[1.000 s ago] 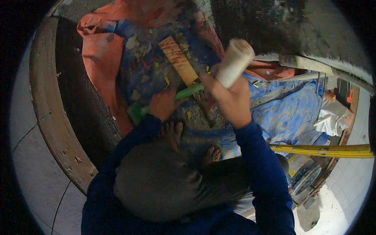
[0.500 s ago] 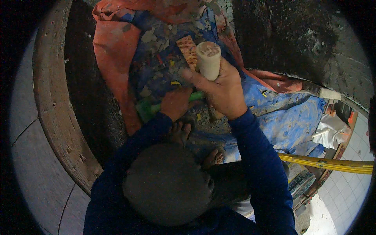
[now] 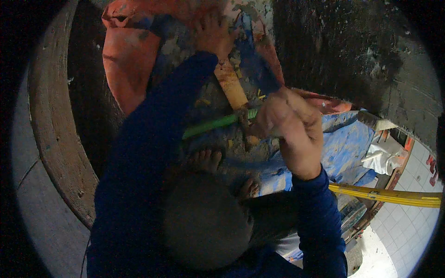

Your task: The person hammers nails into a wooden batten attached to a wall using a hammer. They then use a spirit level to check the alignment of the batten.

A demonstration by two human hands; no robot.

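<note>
My left hand (image 3: pixel 214 36) reaches to the far middle, fingers spread over debris and the orange sheet's edge. Nothing shows in its grasp. My right hand (image 3: pixel 294 127) is raised at the middle right, blurred, with its fingers curled in. Whatever it holds, if anything, is hidden. Below the left hand lies a narrow wooden strip (image 3: pixel 232 88), its near end beside a dark, dirty piece (image 3: pixel 244 121) of unclear kind. A green stick (image 3: pixel 215 125) crosses between my arms and passes behind the right hand.
My bare feet (image 3: pixel 207 160) rest on a dirty blue sheet (image 3: pixel 343 146), with an orange sheet (image 3: pixel 127 65) around its far side. Dark rough walls (image 3: pixel 343 51) rise on both sides. Yellow strips (image 3: pixel 384 195) and a white bag (image 3: pixel 387 153) are at the right.
My left hand has let go of the green stick and moved far forward. The right hand has come nearer and turned; the pale cylinder it held no longer shows.
</note>
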